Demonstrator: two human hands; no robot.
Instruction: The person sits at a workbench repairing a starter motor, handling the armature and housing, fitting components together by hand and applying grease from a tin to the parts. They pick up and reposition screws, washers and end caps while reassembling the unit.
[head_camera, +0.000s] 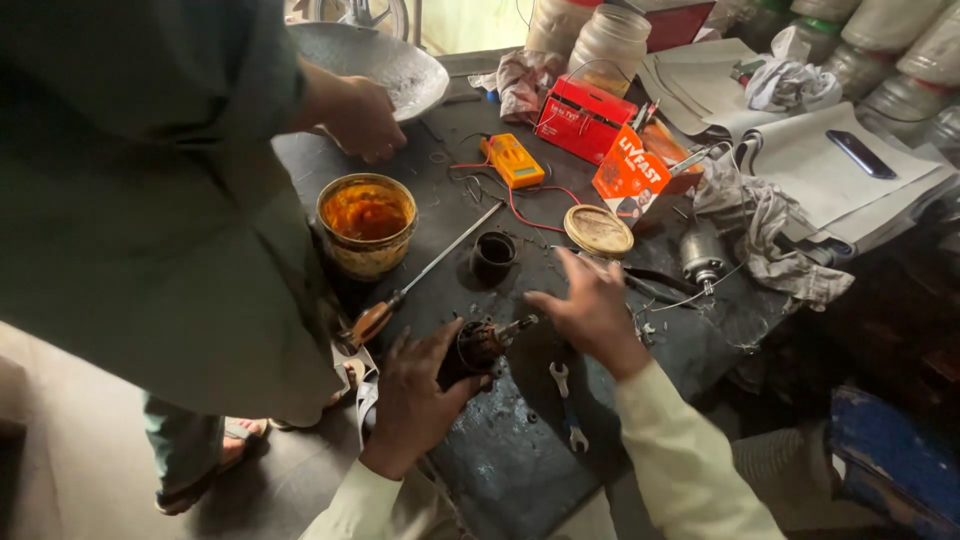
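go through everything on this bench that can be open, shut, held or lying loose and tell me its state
Left hand: gripping the motor rotor.
Right hand: open, fingers spread beside the rotor's shaft, holding nothing that shows.
Grease tin: open, orange grease inside.
Lid: off, lying flat.
Screwdriver: lying loose.
Spanner: lying loose.
Meter: lying flat, leads trailing.
Phone: screen dark.

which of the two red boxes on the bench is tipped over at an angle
The orange-red box nearer the round tin lid: it leans tilted on one edge. The darker red box behind it, close to the big jars, sits flat on the bench.
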